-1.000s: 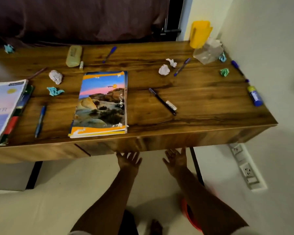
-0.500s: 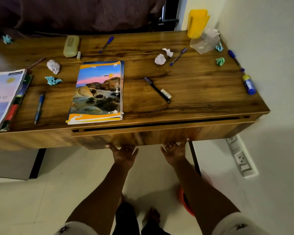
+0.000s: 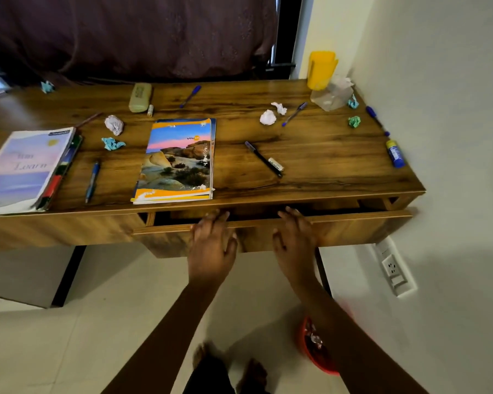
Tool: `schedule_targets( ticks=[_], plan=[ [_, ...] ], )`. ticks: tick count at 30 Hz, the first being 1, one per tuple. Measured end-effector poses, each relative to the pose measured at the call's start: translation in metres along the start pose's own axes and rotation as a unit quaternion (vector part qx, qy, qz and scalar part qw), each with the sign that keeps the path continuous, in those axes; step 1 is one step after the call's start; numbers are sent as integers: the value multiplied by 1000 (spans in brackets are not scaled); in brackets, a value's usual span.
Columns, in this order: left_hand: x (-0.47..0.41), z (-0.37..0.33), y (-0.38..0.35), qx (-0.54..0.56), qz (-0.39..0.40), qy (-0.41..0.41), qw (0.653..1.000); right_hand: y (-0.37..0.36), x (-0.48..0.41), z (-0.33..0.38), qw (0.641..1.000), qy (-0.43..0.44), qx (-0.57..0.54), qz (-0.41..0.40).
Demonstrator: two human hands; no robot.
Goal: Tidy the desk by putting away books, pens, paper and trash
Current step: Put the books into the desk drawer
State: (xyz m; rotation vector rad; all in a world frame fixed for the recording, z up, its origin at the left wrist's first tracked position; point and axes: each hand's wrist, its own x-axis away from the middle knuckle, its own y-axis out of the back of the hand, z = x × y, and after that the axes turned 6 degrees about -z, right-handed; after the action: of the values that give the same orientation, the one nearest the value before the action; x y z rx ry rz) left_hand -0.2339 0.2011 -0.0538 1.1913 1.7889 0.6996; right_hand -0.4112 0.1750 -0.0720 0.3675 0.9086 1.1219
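The wooden desk [image 3: 310, 149] has its wide front drawer [image 3: 353, 223] pulled out a little, a dark gap showing behind it. My left hand [image 3: 212, 243] and my right hand [image 3: 293, 240] lie side by side on the drawer front, fingertips hooked over its top edge. On the desktop lie a landscape-cover book [image 3: 180, 160], a purple book [image 3: 23, 169] at the left, a blue pen [image 3: 92, 182], a black pen [image 3: 264, 159], another blue pen [image 3: 190, 95], a purple pen [image 3: 295, 113], and white [image 3: 268, 117], teal [image 3: 113, 144] and green [image 3: 354, 121] paper balls.
A yellow cup [image 3: 321, 69] and a clear container [image 3: 332, 95] stand at the back right corner by the wall. A blue glue stick [image 3: 395, 153] lies at the right edge. A red bin [image 3: 316, 348] with scraps sits on the floor under my right arm. A wall socket [image 3: 393, 268] is low right.
The drawer has slid out from shut to partly open. Both hands rose from under the drawer's lower edge to its top edge.
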Motion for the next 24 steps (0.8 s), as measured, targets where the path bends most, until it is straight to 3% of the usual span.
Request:
schedule_targets(
  ticks=[2,6,13,24],
  plan=[
    [-11,4,-6,-102,53,-15,993,-13,-10,0,988,52,118,91],
    [1,18,-17,-183,97,-36,978,-19,3,-7,966,85,178,166],
    [30,22,-1,-185,141,-56,971,-1,35,2,968,69,201,135],
    [150,16,27,-169,107,-83,976,60,144,6,963,79,203,160]
  ],
)
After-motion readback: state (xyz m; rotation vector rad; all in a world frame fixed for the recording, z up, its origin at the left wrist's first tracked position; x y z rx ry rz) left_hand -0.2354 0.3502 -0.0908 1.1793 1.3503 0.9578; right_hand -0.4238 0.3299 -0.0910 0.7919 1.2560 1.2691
